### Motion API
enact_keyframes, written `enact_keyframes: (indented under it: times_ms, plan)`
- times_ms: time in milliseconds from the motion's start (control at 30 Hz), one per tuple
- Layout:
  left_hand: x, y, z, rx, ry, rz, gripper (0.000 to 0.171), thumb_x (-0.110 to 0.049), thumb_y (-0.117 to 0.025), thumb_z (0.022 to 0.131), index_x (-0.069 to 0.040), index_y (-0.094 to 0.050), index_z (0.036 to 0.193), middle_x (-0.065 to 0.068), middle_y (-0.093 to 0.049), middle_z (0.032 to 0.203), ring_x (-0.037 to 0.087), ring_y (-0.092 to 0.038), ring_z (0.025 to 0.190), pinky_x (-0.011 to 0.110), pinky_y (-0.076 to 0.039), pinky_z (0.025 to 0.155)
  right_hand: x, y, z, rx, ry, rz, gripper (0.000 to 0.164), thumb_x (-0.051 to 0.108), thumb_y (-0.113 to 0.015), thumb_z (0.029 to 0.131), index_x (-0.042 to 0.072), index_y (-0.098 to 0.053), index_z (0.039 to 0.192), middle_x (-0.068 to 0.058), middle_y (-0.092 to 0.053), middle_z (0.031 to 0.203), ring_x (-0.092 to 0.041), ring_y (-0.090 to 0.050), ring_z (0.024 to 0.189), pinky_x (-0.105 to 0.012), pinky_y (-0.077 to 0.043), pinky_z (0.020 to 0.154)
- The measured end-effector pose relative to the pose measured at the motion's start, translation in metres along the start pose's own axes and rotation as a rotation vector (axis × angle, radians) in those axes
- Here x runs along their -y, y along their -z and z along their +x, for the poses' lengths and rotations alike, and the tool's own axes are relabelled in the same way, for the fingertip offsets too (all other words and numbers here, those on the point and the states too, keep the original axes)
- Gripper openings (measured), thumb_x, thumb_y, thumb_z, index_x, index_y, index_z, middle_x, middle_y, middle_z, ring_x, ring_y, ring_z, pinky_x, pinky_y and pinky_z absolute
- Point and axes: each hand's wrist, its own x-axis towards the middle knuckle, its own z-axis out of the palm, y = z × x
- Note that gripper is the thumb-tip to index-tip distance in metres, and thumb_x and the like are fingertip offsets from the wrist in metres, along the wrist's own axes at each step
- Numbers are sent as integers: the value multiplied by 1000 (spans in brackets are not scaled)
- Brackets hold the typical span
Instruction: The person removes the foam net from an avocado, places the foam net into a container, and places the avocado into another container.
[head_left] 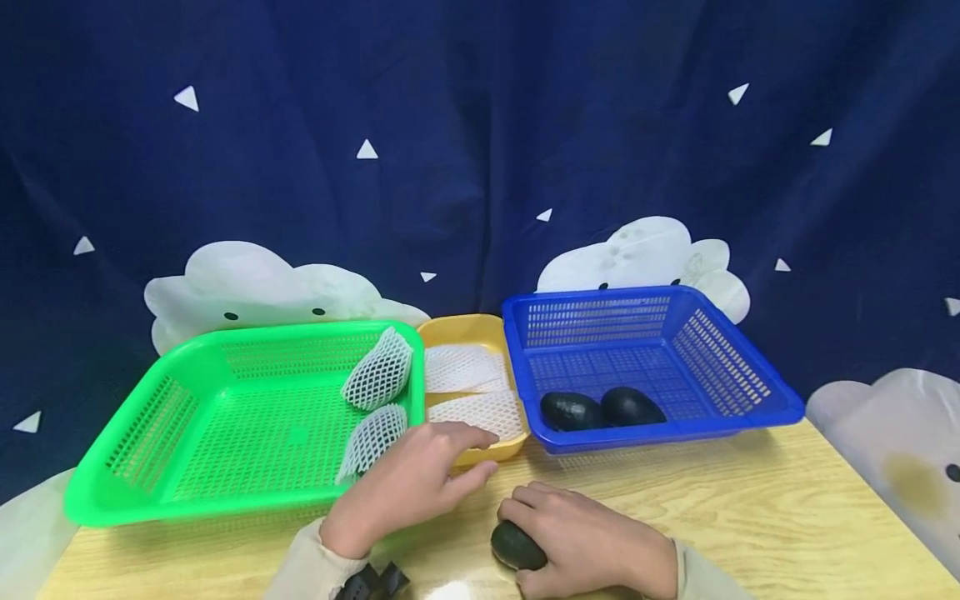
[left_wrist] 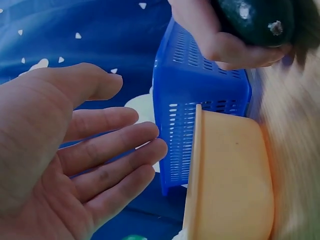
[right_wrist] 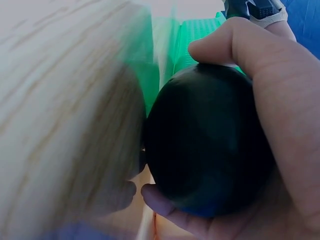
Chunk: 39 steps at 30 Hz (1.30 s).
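My right hand [head_left: 581, 533] grips a dark green avocado [head_left: 517, 546] close over the table. In the right wrist view the thumb and fingers curl round the avocado [right_wrist: 205, 140], and its stem end [left_wrist: 275, 27] shows in the left wrist view. Holding nothing, my left hand [head_left: 420, 479] hovers by the front of a yellow tray [head_left: 491, 454], its fingers loosely extended. White foam net sleeves [head_left: 480, 412] lie flat in that tray. Two dark fruits wrapped in foam nets [head_left: 378, 371] sit at the right side of the green basket [head_left: 217, 505]; the left hand partly covers the nearer one.
A blue basket [head_left: 675, 429] stands at the right, with two bare avocados [head_left: 632, 407] near its front wall. The yellow tray sits between the two baskets on the wooden table [head_left: 750, 500]. Behind hangs a dark blue curtain [head_left: 465, 167] with clouds and triangles.
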Motion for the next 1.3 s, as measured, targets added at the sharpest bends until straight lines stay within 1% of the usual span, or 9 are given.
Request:
enact_keyframes:
  times_ms: [233,467,700,800,867,1067,1200,1300]
  plan:
    - [-1,-6,0,60,-15,-22,31,-39,-57,95,-21,-70,117,-7,-73,112,7,-68,105,29,-56,92,2,0,-3,-14,6,-13,37,41,-72,71,29,-54,101,18,-48,89,5,-42,75,-9,-36,61]
    - [3,-14,1,70,-23,-18,31,-39,-57,95,-19,-70,116,-7,-74,110,7,-69,104,28,-56,91,2,0,-4,-6,8,-24,38,41,-72,72,29,-54,103,18,-50,90,5,-43,77,-9,-37,62]
    - [4,-15,1,78,-43,-6,32,-39,-57,96,-19,-70,117,-7,-73,112,7,-68,105,28,-56,92,1,2,-5,-1,23,-53,39,43,-71,72,28,-55,104,18,-50,90,5,-43,76,-9,-36,61]
    - [4,-16,2,73,-47,-5,32,-39,-58,96,-19,-70,117,-8,-73,111,6,-68,105,28,-56,92,-1,6,-5,-9,27,-66,40,43,-71,73,27,-55,106,17,-51,91,5,-42,74,-9,-36,60]
    - [4,-16,2,69,-49,-7,31,-39,-58,95,-19,-70,116,-7,-74,110,6,-68,104,28,-56,91,-2,10,-6,-28,24,-85,41,42,-71,73,25,-57,107,15,-52,92,4,-43,74,-10,-38,62]
    - [5,-15,1,72,-42,-21,30,-38,-58,95,-19,-70,116,-7,-74,109,6,-68,102,27,-57,89,-1,20,-8,-75,-8,-136,44,43,-72,73,23,-58,109,14,-54,95,1,-46,81,-14,-43,66]
    - [4,-15,0,79,-42,-30,30,-37,-58,96,-21,-69,118,-7,-74,109,6,-68,101,27,-57,87,-2,30,-9,-71,-30,-137,44,44,-71,74,23,-57,110,14,-51,95,0,-45,81,-14,-41,65]
    - [3,-15,-1,78,-53,-23,31,-38,-57,96,-20,-69,118,-6,-74,108,6,-69,98,27,-57,86,-2,39,-11,-68,-59,-141,46,44,-71,75,22,-58,113,13,-52,99,0,-47,83,-16,-44,68]
